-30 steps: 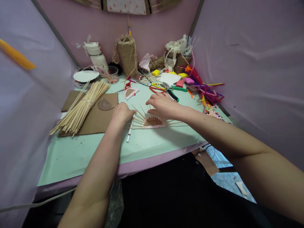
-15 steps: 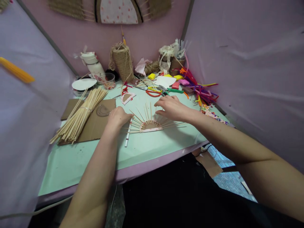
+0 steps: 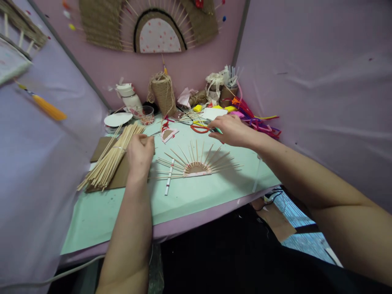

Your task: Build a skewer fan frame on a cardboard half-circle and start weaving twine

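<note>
My left hand [image 3: 141, 153] is closed, with thumb and fingers pressed together, over the cardboard beside a tied bundle of thin wooden sticks [image 3: 112, 159]. What it pinches, if anything, is hidden. My right hand [image 3: 231, 128] curls around the green-handled pruning shears [image 3: 218, 130], mostly covering them; a strip of handle shows between thumb and fingers. Between my hands lies a half-circle cardboard piece [image 3: 197, 168] with a pale bottom edge and several sticks fanning out from it. A white marker [image 3: 169, 177] lies across the left sticks.
Orange-handled scissors [image 3: 199, 129] and a small pink-edged cardboard piece [image 3: 168, 134] lie behind the fan. Farther back stand a white bottle [image 3: 130, 97], a twine spool [image 3: 163, 94], a clear cup [image 3: 146, 116] and coloured pipe cleaners [image 3: 260, 124]. A woven half-circle hanging [image 3: 161, 36] is on the wall.
My left hand has left the marker's end, moved left toward the stick bundle and closed. My right hand has moved from above the fan back and right onto the pruning shears. The view has tilted up.
</note>
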A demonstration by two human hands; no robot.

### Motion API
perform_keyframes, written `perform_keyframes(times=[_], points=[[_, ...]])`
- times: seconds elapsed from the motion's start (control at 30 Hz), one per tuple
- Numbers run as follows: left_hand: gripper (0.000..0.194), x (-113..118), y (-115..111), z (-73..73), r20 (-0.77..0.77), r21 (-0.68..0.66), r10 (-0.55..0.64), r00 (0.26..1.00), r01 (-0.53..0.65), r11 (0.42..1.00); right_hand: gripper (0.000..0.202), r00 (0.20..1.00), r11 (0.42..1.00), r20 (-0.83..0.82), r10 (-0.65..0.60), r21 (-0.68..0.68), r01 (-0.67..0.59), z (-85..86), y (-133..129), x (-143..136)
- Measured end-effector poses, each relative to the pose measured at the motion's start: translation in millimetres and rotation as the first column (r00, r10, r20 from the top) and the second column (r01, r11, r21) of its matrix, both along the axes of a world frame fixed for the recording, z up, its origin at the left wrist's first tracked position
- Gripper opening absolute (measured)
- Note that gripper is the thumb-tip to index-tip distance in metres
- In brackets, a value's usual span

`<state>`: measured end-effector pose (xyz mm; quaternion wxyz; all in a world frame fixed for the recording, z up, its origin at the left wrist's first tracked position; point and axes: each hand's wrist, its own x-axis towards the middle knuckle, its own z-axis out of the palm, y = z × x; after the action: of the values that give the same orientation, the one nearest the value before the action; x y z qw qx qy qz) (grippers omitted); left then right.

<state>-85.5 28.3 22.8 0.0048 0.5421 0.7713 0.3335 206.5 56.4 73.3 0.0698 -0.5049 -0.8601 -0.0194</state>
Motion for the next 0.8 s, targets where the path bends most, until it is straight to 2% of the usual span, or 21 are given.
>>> perform_keyframes(times=[0.07, 0.17, 0.27, 0.37, 0.57, 0.67, 0.8], points=[[0.033, 2, -2, 0.9, 0.08, 0.13, 0.025, 0.996, -0.035, 0.991, 0.03, 1.0, 1.0, -0.007, 0.011, 0.019, -0.011, 4.6, 19, -2], [0.029, 7, -4, -3.6, 0.153, 0.211, -0.017, 0.988, -0.016, 0.977, 0.029, 1.0, 1.0, -0.009, 0.005, -0.024, -0.006, 2.1, 54, -14], [0.025, 8, -4, -11.4, 0.189, 0.233, -0.062, 0.98, 0.017, 0.972, 0.028, 0.998, 0.992, 0.02, -0.056, -0.116, 0.058, -9.3, 90, -31], [0.022, 2, -4, -18.3, 0.216, 0.264, -0.067, 0.974, 0.008, 0.965, 0.024, 0.992, 0.984, 0.049, -0.114, -0.134, 0.119, -18.1, 125, -40], [0.02, -6, -4, -24.1, 0.256, 0.267, -0.079, 0.963, 0.008, 0.964, 0.027, 0.968, 0.96, 0.086, -0.234, -0.139, 0.244, -13.0, 192, -30], [0.019, -5, -5, -23.9, 0.262, 0.237, -0.072, 0.962, 0.008, 0.972, 0.032, 0.97, 0.954, 0.105, -0.219, -0.186, 0.236, -16.4, 210, -31], [0.019, -6, -6, -23.4, 0.257, 0.23, -0.06, 0.964, -0.001, 0.973, 0.031, 0.99, 0.962, 0.071, -0.122, -0.238, 0.136, -30.7, 213, -47]])
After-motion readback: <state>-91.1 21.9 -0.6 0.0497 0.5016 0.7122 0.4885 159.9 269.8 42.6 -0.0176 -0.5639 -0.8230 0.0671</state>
